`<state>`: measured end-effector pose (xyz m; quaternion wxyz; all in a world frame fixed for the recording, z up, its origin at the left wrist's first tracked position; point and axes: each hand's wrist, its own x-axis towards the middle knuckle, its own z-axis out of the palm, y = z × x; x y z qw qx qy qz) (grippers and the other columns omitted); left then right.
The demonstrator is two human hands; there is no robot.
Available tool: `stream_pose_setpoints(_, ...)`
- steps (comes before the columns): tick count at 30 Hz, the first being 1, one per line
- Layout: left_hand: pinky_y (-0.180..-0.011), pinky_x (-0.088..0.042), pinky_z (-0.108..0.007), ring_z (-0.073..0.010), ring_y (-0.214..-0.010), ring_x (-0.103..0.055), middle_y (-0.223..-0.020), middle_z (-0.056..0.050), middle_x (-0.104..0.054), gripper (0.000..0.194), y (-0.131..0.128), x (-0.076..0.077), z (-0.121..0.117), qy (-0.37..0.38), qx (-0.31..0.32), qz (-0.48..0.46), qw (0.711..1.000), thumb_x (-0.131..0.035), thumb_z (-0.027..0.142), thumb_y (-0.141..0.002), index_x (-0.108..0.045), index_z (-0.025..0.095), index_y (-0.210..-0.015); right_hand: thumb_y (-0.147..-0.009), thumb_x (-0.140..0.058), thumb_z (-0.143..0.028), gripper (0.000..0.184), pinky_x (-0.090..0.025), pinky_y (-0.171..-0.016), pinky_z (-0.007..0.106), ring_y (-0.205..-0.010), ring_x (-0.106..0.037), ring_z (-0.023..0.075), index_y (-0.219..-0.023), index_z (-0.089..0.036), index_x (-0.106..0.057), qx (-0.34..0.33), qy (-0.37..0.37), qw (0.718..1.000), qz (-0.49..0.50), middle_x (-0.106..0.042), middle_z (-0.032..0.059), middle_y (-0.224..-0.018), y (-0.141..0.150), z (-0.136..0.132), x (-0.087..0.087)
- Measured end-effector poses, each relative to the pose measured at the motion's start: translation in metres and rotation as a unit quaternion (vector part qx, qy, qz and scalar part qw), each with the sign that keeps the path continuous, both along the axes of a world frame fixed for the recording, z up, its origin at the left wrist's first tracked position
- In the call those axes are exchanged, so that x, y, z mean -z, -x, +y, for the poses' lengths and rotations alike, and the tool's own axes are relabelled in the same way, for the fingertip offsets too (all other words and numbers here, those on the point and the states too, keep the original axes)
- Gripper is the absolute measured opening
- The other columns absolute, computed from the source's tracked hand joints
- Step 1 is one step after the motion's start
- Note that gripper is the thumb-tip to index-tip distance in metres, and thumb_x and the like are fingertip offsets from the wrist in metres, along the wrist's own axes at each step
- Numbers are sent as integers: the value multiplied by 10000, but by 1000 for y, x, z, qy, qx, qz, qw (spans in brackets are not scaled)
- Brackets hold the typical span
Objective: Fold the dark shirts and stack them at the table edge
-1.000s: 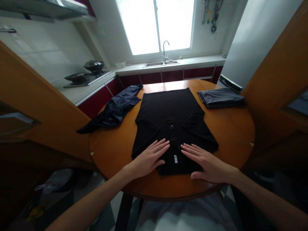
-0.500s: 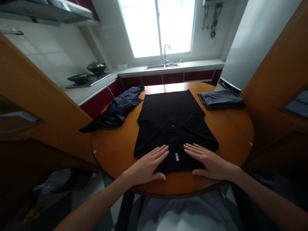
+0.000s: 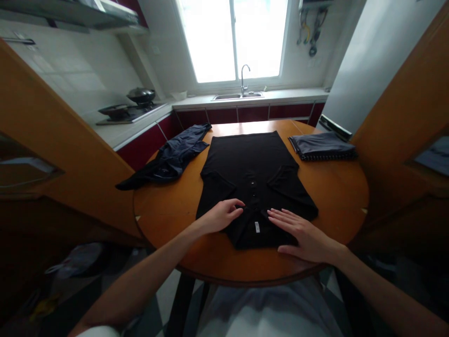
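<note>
Landmark is the black shirt (image 3: pixel 245 157), spread flat on the round wooden table (image 3: pixel 163 222) in front of you, its collar end nearest you. Far left, beyond the shirt, a lidded wok (image 3: pixel 141 96) and a shallow pan (image 3: pixel 114 111) stand on the stove. Left of the shirt and apart from it lies a dark blue garment (image 3: pixel 175 157), rumpled, its black end reaching past the table edge. Your left hand (image 3: pixel 222 216) is at the shirt's near left part, fingers bent and thumb close to the index finger; cannot tell whether fabric is pinched between them. Beyond the shirt's far edge, a curved tap (image 3: pixel 242 82) rises under the window. Buttons (image 3: pixel 252 183) run along the shirt's middle; a small white label (image 3: pixel 257 227) shows nearer its collar end. Your right hand (image 3: pixel 298 234) lies palm down over the shirt's near right part, four fingers nearly together and extended, thumb spread away, nothing clamped. Right of the shirt, apart from it, sits a folded grey-and-black stack of cloth (image 3: pixel 321 145).
</note>
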<state>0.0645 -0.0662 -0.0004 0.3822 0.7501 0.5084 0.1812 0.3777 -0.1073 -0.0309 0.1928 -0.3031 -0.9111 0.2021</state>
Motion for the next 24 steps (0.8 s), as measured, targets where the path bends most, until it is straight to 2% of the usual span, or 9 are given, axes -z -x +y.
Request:
stream_pose_setpoints(2, -533, -369, -230, -123, -590, -526, -678, 29, -609, 345, -4, 4, 8, 1, -10, -34, 999, -575, 413, -921, -697, 173, -1136, -876, -730, -452, 815, -285, -1242, 517, -1492, -340, 286, -1577, -270, -358, -2, 0, 1000, 0, -373, 89, -1613, 0, 0, 0)
stream_pose_setpoints(7, -673, -486, -254, -147, -729, -643, -853, -22, -716, 316, -7, 15, 13, -3, -50, -104, 993, -695, 318, -823, -699, 164, -1099, -879, -722, -469, 817, -283, -1242, 518, -1497, -330, 283, -1578, -253, -357, -3, -2, 1000, -6, -369, 97, -1615, 1, 0, -1)
stream_pose_setpoints(12, -744, -518, -274, -163, -801, -672, -911, -40, -737, 325, -4, 15, 12, 17, -35, -112, 993, -715, 237, -801, -729, 151, -1114, -885, -717, -452, 802, -284, -1243, 516, -1497, -331, 284, -1576, -249, -364, 2, -4, 1000, -13, -359, 97, -1620, 1, -1, -1)
stream_pose_setpoints(18, -665, -469, -246, -134, -711, -585, -816, -10, -658, 195, -6, 11, 11, -79, 3, -35, 996, -686, 138, -789, -769, 171, -962, -893, -707, -461, 797, -280, -1247, 503, -1498, -329, 276, -1576, -239, -364, 2, -10, 1000, -14, -351, 97, -1624, 1, -1, -1)
stream_pose_setpoints(21, -652, -461, -237, -130, -703, -573, -787, -3, -626, 119, -7, 14, 10, -126, -8, -34, 991, -687, 110, -785, -740, 160, -878, -895, -705, -458, 792, -277, -1249, 494, -1499, -328, 270, -1574, -230, -367, 2, -11, 1000, -18, -352, 96, -1624, 0, -1, 0)
stream_pose_setpoints(24, -635, -455, -238, -128, -684, -571, -788, -6, -625, 35, -9, 18, 10, -164, -21, -34, 986, -692, 150, -836, -724, 162, -841, -894, -708, -451, 787, -275, -1249, 493, -1498, -330, 271, -1572, -231, -373, 3, -13, 1000, -15, -357, 93, -1622, 0, -1, 1)
